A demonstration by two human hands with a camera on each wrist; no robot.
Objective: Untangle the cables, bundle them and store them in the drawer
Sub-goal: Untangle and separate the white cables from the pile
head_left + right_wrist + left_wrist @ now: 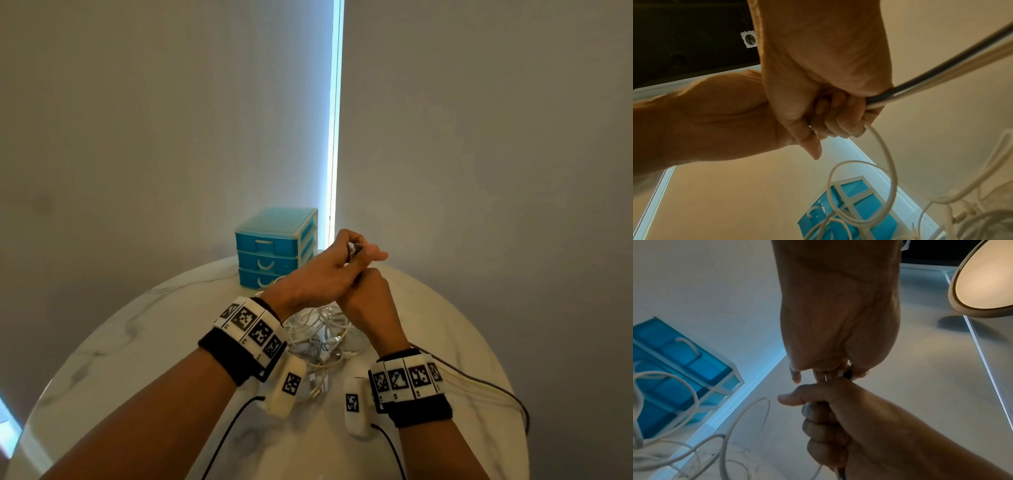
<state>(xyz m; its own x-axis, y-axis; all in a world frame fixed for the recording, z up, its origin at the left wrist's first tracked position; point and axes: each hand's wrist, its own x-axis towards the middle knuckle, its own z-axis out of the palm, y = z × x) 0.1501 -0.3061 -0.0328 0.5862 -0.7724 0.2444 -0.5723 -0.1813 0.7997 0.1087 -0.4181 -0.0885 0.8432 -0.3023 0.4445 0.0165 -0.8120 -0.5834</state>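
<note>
A tangle of white cables (318,337) lies on the round marble table (144,342), below my raised hands. My left hand (337,262) pinches the dark end of a cable (847,375) between its curled fingers. Directly under it, my right hand (368,298) is a fist round a black cable and white ones (920,81), which trail back past my right wrist (479,385). A white loop (888,178) hangs from that fist (838,116). The blue three-drawer unit (274,250) stands behind the pile with all drawers closed.
The drawer unit (674,378) sits at the table's far edge against a grey blind (171,137). Black wrist-camera leads (226,435) run off the near edge. A round ceiling lamp (986,280) shows in the left wrist view.
</note>
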